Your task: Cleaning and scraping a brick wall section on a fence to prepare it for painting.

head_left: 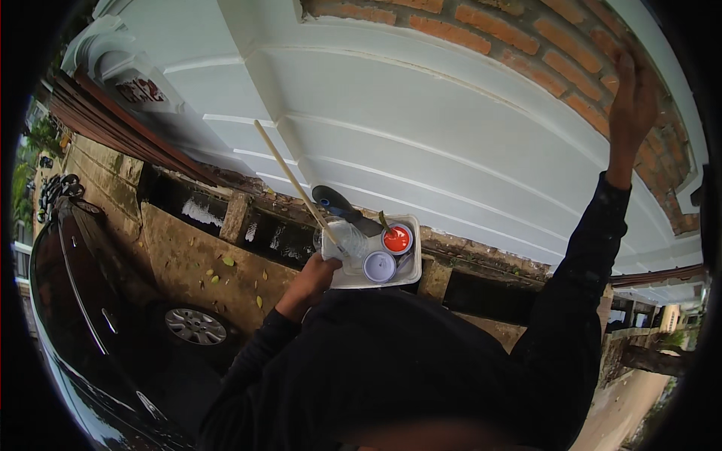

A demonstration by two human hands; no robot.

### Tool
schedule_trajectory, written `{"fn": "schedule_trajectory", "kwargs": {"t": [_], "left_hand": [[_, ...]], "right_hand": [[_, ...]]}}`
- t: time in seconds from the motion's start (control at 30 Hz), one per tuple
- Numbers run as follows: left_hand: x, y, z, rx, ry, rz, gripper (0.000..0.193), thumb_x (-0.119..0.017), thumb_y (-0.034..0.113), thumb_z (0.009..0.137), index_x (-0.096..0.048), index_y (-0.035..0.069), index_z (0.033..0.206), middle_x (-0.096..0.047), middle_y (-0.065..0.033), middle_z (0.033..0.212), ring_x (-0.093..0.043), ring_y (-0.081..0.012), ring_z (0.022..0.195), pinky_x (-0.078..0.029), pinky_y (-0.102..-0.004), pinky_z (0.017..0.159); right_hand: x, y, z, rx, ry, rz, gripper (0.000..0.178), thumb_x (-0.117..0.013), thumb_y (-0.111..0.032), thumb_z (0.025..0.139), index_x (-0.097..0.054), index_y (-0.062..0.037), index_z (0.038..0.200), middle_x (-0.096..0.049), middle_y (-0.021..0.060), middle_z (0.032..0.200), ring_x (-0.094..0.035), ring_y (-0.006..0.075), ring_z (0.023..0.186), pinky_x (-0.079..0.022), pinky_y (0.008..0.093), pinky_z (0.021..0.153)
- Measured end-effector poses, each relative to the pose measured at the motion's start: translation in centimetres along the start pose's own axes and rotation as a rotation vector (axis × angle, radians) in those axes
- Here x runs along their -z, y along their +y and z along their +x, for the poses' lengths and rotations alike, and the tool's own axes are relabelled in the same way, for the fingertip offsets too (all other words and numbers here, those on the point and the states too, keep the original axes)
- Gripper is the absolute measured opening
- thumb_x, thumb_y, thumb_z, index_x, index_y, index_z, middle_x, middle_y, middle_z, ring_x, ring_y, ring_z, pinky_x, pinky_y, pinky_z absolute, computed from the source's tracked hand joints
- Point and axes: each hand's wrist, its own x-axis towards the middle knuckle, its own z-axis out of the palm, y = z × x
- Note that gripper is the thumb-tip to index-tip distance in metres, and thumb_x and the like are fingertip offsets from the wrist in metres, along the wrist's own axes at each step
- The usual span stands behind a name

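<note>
My left hand (310, 284) is closed on the near left edge of a white rectangular tub (410, 276), held in front of my body. Inside the tub are a small cup of red-orange paint (396, 238) with a greenish stick in it, a cup of pale lavender paint (380, 266), and a clear plastic container (350, 239). A long pale wooden stick (289, 174) leans up out of the tub. Raised at the upper right, my right hand (632, 105) lies against the brick-patterned panel (560, 64), its fingers stretched out; the palm side is hidden.
A white wall (406, 113) with raised bands rises ahead. Along its foot runs an open drain (274, 239) with water and concrete crosspieces. A dark shoe-like object (335, 201) shows beyond the tub. A black car (98, 301) stands at the left, with a motorcycle (60, 192) farther back.
</note>
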Motion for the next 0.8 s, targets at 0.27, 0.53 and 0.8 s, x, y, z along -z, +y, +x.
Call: {"fn": "schedule_trajectory", "kwargs": {"t": [0.27, 0.53, 0.8], "left_hand": [[-0.8, -0.3, 1.3, 0.031, -0.061, -0.018, 0.028, -0.055, 0.006, 0.087, -0.063, -0.005, 0.112, -0.067, -0.0088, 0.107, -0.060, -0.0167, 0.098, -0.045, -0.0293, 0.089], [-2.7, 0.5, -0.4, -0.024, -0.098, 0.068, 0.030, -0.055, 0.006, 0.087, -0.063, -0.003, 0.114, -0.067, -0.0080, 0.108, -0.059, -0.0175, 0.099, -0.045, -0.0302, 0.090], [-0.9, -0.9, 1.0, -0.012, -0.083, 0.050, 0.032, -0.053, 0.005, 0.086, -0.062, -0.004, 0.115, -0.067, -0.0085, 0.108, -0.059, -0.0188, 0.100, -0.045, -0.0306, 0.091]], "right_hand": [[-8.8, -10.3, -40.4, -1.921, -0.741, 1.284, 0.051, -0.053, -0.030, 0.099, -0.043, -0.0025, 0.141, -0.053, 0.0127, 0.134, -0.054, 0.0240, 0.122, -0.048, 0.0391, 0.098], [-8.0, -13.3, -44.6, -1.837, -0.648, 1.225, 0.040, -0.052, -0.024, 0.099, -0.051, 0.0010, 0.130, -0.060, 0.0117, 0.126, -0.060, 0.0227, 0.113, -0.049, 0.0373, 0.098], [-9.4, -14.8, -45.2, -1.561, -0.548, 1.184, 0.039, -0.051, -0.024, 0.099, -0.052, 0.0006, 0.129, -0.061, 0.0117, 0.125, -0.060, 0.0231, 0.112, -0.050, 0.0375, 0.098]]}}
